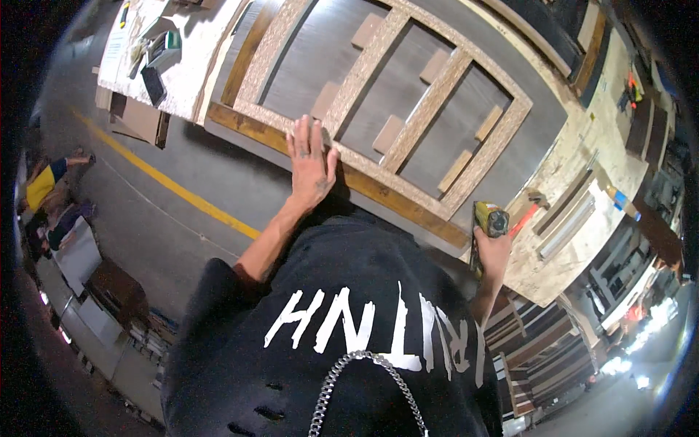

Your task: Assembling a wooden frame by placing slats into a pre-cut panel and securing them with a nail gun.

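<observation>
Speckled wooden frame lies flat on the grey table, presumably stiff, moderately heavy, best held by its outer rails; left hand rests flat, grasping nothing, at the table's near edge; right hand grips a yellow-black tool at its near right corner.

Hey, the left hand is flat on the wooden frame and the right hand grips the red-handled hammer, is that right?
Not quite: the head view shows the right hand gripping a yellow-and-black tool; the red-handled hammer lies beside it. The left hand is flat on the wooden frame.
</observation>
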Demonstrator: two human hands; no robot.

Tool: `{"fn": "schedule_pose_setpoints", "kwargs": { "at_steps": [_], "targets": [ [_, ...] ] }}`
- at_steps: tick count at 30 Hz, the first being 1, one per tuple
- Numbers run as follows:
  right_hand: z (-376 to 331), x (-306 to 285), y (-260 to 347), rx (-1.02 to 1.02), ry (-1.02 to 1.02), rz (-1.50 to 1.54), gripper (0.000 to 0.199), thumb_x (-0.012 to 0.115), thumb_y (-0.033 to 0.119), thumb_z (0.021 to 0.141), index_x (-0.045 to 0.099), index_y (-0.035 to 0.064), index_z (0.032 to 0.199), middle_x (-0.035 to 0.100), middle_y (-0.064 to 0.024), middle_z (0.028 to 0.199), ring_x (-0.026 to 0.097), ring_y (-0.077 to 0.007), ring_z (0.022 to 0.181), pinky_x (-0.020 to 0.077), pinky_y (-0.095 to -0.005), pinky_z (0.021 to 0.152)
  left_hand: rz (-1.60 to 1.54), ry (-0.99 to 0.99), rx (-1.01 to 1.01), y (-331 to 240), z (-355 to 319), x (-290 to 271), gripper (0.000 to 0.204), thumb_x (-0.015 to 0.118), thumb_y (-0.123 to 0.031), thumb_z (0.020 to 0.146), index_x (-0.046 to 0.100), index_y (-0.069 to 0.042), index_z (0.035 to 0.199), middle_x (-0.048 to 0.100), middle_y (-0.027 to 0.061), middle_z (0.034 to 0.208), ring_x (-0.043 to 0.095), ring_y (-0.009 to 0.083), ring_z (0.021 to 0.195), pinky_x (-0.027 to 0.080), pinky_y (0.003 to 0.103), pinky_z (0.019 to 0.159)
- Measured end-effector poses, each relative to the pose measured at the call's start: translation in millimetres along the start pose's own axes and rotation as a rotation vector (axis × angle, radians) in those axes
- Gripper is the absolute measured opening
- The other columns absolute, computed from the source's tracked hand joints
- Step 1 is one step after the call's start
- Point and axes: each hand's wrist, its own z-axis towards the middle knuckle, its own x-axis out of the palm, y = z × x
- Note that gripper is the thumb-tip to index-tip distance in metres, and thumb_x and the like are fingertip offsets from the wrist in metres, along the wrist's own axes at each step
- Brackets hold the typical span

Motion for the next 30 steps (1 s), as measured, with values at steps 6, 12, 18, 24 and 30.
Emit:
{"fn": "schedule_pose_setpoints", "kwargs": {
  "at_steps": [6, 12, 18, 24, 30],
  "targets": [
    [-12, 22, -7, -0.107, -0.026, -0.282, 0.045, 0.078, 0.028, 0.073, 0.068, -0.0050, 0.101, 0.070, -0.0258, 0.092, 0.068, -0.0392, 0.092, 0.0515, -0.0441, 0.079, 0.074, -0.057, 0.012, -10, -30, 6, 0.057, 0.058, -0.020, 0.094, 0.038, -0.002, 0.145, 0.025, 0.0264, 0.154, 0.022, 0.0438, 0.144, 0.017, 0.059, 0.116],
    [-9, 21, -13, -0.213, 0.074, -0.212, 0.042, 0.077, 0.027, 0.074, 0.068, -0.0060, 0.098, 0.071, -0.0230, 0.086, 0.070, -0.0371, 0.083, 0.0520, -0.0427, 0.075, -0.029, -0.026, 0.188, -34, -27, 20, 0.060, 0.060, -0.020, 0.092, 0.038, -0.001, 0.144, 0.032, 0.0212, 0.152, 0.026, 0.0391, 0.144, 0.022, 0.053, 0.116],
    [-22, 23, 5, -0.274, 0.008, -0.312, 0.044, 0.078, 0.030, 0.073, 0.067, -0.0100, 0.090, 0.069, -0.0278, 0.082, 0.069, -0.0394, 0.083, 0.0520, -0.0434, 0.074, -0.023, -0.042, 0.195, -44, -6, 32, 0.059, 0.058, -0.022, 0.094, 0.037, 0.002, 0.144, 0.032, 0.0205, 0.152, 0.027, 0.0373, 0.144, 0.020, 0.051, 0.118],
    [-18, 25, 1, -0.292, -0.003, -0.315, 0.047, 0.078, 0.030, 0.073, 0.066, -0.0130, 0.087, 0.067, -0.0317, 0.079, 0.069, -0.0426, 0.083, 0.0520, -0.0454, 0.074, 0.005, 0.047, 0.265, -44, 7, 47, 0.053, 0.049, -0.030, 0.100, 0.038, 0.000, 0.143, 0.034, 0.0197, 0.151, 0.030, 0.0366, 0.142, 0.022, 0.050, 0.117],
    [-23, 21, 11, -0.265, 0.019, -0.346, 0.044, 0.077, 0.029, 0.073, 0.067, -0.0111, 0.090, 0.067, -0.0313, 0.081, 0.068, -0.0435, 0.085, 0.0521, -0.0455, 0.074, 0.072, 0.004, 0.293, -51, 27, 49, 0.055, 0.044, -0.035, 0.102, 0.039, 0.002, 0.142, 0.036, 0.0206, 0.150, 0.031, 0.0353, 0.142, 0.022, 0.047, 0.119]
  ]
}}
